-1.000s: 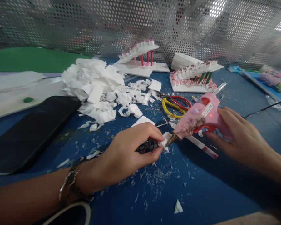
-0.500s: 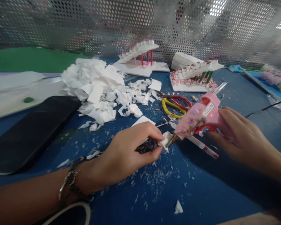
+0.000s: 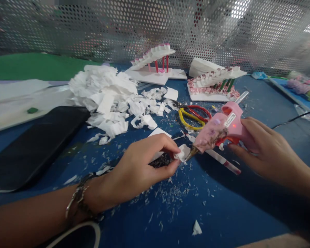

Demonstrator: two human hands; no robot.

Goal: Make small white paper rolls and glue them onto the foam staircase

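My left hand (image 3: 142, 168) pinches a small white paper piece (image 3: 182, 152) between thumb and fingers, low over the blue table (image 3: 222, 206). My right hand (image 3: 263, 150) grips a pink glue gun (image 3: 219, 129) by its handle. The gun's metal tip touches the paper piece from the right. A small red light glows on the gun's side. A white stick with a red tip (image 3: 222, 161) lies on the table just under the gun.
A heap of torn white paper (image 3: 111, 100) lies behind my left hand. Yellow and red scissors (image 3: 193, 115) rest beside it. Two white foam stair models (image 3: 155, 63) (image 3: 214, 84) stand at the back by a perforated metal screen. A black flat object (image 3: 33, 144) lies at left.
Almost nothing has moved. The glue gun's tip and the paper piece have risen very slightly.
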